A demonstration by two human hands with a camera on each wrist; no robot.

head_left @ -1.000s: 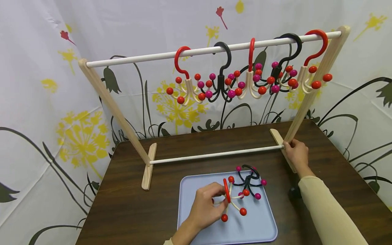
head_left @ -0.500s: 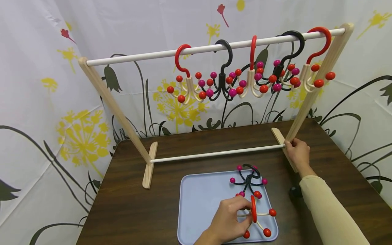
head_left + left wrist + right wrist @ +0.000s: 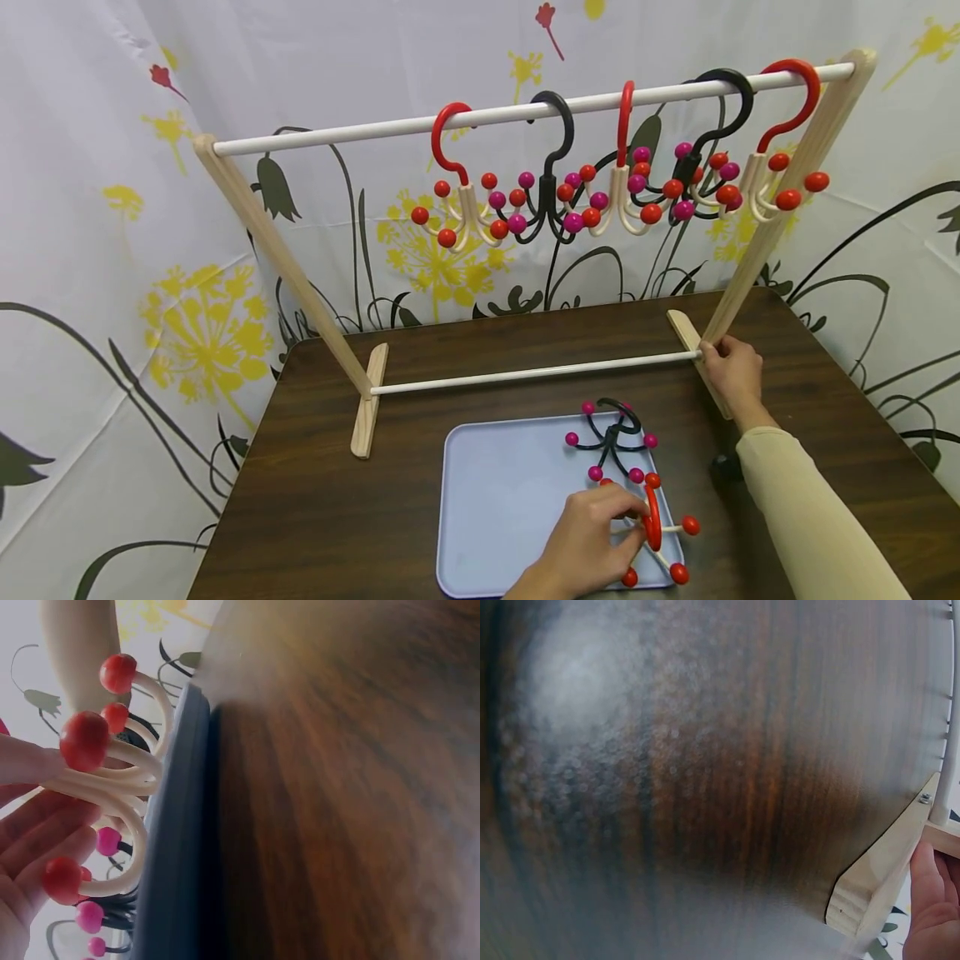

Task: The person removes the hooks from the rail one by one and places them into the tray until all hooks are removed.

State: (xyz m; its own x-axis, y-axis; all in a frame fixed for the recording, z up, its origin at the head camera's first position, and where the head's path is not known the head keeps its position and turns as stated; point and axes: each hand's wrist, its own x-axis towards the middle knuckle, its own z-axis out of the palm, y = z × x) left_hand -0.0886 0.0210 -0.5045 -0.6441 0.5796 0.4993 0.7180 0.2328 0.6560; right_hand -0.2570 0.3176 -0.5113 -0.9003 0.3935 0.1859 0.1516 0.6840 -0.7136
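Observation:
My left hand point(image 3: 588, 537) pinches the stem of a cream multi-arm hook hanger point(image 3: 139, 765) with a red hook point(image 3: 652, 518) and red ball tips. It is over the right front part of the pale blue tray point(image 3: 487, 500); in the left wrist view its curved arms are close to the tray, though contact cannot be told. Behind it on the tray lies a black hook hanger point(image 3: 612, 435) with magenta balls. My right hand point(image 3: 737, 379) grips the foot of the right post of a wooden garment rack point(image 3: 757, 242), where the lower white bar meets it.
Several red-hooked cream hangers and black hangers point(image 3: 549, 192) hang from the rack's white top rail point(image 3: 337, 133), mostly towards its right. A small black object point(image 3: 726, 467) lies beneath my right forearm. The brown table point(image 3: 300, 517) backs onto a flower-printed curtain point(image 3: 112, 267).
My left hand has carried the red-hooked hanger right and towards me, from mid-tray to its right front corner. The right hand keeps its grip on the rack. The view has shifted slightly.

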